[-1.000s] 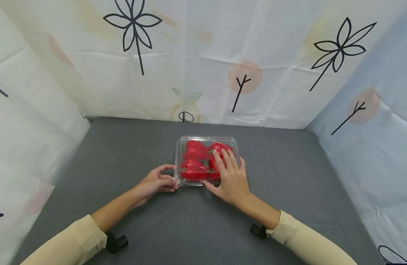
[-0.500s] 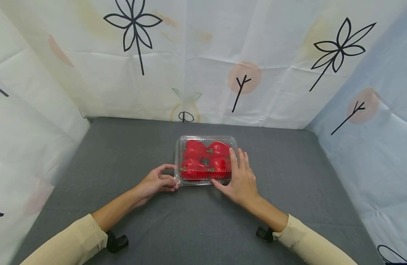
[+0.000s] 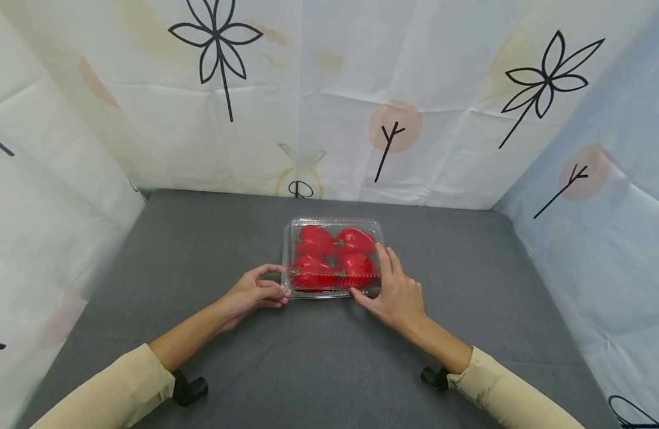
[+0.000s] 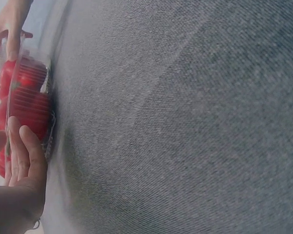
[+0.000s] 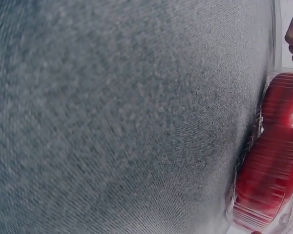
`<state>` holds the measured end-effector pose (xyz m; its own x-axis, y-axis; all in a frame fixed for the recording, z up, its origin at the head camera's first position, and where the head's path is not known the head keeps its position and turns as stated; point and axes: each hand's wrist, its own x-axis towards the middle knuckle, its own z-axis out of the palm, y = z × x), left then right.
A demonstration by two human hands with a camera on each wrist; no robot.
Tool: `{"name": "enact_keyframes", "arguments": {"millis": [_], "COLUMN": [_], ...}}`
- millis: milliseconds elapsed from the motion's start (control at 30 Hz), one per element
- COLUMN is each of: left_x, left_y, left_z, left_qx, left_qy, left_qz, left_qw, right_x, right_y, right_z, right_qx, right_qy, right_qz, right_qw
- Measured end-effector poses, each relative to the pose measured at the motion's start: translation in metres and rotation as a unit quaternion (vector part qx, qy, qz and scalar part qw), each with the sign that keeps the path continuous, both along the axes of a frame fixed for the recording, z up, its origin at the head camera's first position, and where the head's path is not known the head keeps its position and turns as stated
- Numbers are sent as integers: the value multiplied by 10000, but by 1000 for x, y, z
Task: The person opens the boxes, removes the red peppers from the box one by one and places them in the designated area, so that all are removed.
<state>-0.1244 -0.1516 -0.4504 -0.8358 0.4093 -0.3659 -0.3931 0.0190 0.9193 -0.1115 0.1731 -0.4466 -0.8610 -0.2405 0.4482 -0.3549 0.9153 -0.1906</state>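
A clear plastic clamshell box (image 3: 321, 295) with its lid down lies on the grey cloth. Several red bell peppers (image 3: 356, 240) with green stems show through it. My left hand (image 3: 253, 292) pinches the box's left side near the front corner. In the left wrist view, the thumb of this left hand (image 4: 27, 170) lies on the lid side and the fingers lie along the ribbed wall. At the right front corner, my right hand (image 3: 401, 298) holds the box, thumb on the front rim and fingers over the right side. Its lower fingertips are hidden.
The grey cloth-covered table (image 3: 286, 369) extends all around the box. White patterned fabric (image 3: 329, 89) hangs behind the table and on both sides. Black wrist mounts (image 3: 190, 390) sit at the sleeve cuffs.
My right hand has slid off the lid to the right, from over the peppers to the box's right front corner. The left hand has kept its hold; the box has barely shifted.
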Motion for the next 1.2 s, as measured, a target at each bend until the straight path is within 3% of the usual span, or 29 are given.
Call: {"name": "enact_keyframes", "arguments": {"millis": [267, 1200], "left_x": [-1, -5], "left_y": [0, -1], "left_z": [3, 5], "left_qx": [-357, -607], "left_qy": [277, 252], "left_qz": [13, 53], "left_qw": [9990, 9978], "right_x": [0, 2], "right_y": [3, 14], "right_z": [4, 10], "right_qx": [46, -330], "right_qy": [59, 18], "right_qz": [109, 585], "right_qw": [9999, 9977]}}
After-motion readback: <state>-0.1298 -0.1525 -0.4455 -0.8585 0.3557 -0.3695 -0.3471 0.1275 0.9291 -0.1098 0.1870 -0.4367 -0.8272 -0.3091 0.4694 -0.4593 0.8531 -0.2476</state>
